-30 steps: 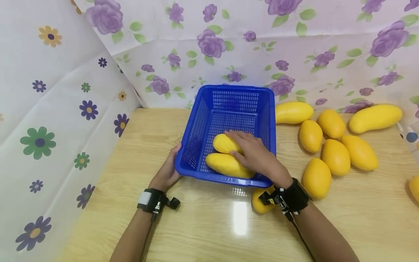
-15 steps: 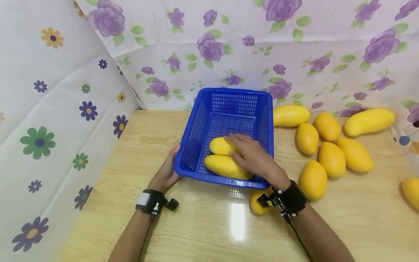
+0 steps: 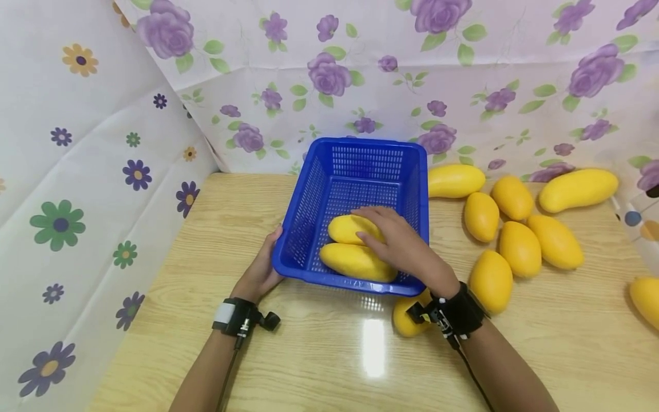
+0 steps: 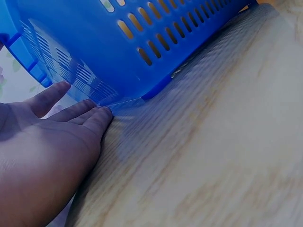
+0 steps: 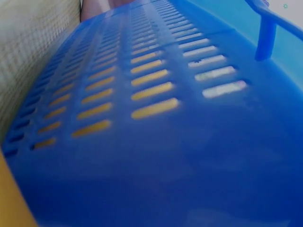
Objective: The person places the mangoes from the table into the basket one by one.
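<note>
Fingers [image 4: 90,111] flat against basket [image 4: 94,52], mangoes [image 3: 355,260] inside

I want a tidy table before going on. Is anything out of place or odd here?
One mango lies alone at the basket's near edge, half hidden by the right wrist, apart from the loose group on the right. Nothing looks spilled or damaged.

The basket [image 3: 360,171] was blue with slotted walls, the mangoes [image 3: 520,249] at 3 o'clock were yellow, the table [image 3: 319,355] was pale woodgrain, and the backdrop cloth [image 3: 360,68] was white with purple roses.
</note>
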### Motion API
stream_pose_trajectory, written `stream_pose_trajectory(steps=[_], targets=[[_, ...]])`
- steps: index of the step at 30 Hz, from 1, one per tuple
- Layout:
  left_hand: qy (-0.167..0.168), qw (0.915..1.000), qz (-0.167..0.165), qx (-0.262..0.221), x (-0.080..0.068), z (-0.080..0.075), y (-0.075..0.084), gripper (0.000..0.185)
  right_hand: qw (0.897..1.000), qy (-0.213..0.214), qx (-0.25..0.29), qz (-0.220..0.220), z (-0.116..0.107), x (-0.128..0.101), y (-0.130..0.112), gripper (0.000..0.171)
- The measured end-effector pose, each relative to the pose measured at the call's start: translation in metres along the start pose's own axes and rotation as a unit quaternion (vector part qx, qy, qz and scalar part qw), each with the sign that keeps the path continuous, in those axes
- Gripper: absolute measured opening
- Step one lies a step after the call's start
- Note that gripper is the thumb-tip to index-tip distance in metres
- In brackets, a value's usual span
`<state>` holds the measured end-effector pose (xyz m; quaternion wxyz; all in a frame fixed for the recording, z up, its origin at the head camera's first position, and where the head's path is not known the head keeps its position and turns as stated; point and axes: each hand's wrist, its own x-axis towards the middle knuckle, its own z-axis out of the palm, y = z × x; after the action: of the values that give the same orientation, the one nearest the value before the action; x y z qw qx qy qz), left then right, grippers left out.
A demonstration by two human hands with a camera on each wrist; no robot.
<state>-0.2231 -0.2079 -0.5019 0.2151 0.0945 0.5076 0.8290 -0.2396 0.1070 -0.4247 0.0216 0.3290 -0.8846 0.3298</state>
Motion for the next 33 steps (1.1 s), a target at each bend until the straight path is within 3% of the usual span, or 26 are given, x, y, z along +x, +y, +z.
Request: stream_pose_trajectory(steps=[18,33], targets=[[0.006,0.9999,-0.009,0.007,0.000,0.000,0.000,0.071,0.997,0.047,0.059,-0.005,-0.029,-0.003,-0.002,0.041],[0.008,0.9999,-0.007,0.003,-0.001,0.000,0.000,0.071,0.992,0.109,0.068,0.005,-0.048,-0.003,0.012,0.039]])
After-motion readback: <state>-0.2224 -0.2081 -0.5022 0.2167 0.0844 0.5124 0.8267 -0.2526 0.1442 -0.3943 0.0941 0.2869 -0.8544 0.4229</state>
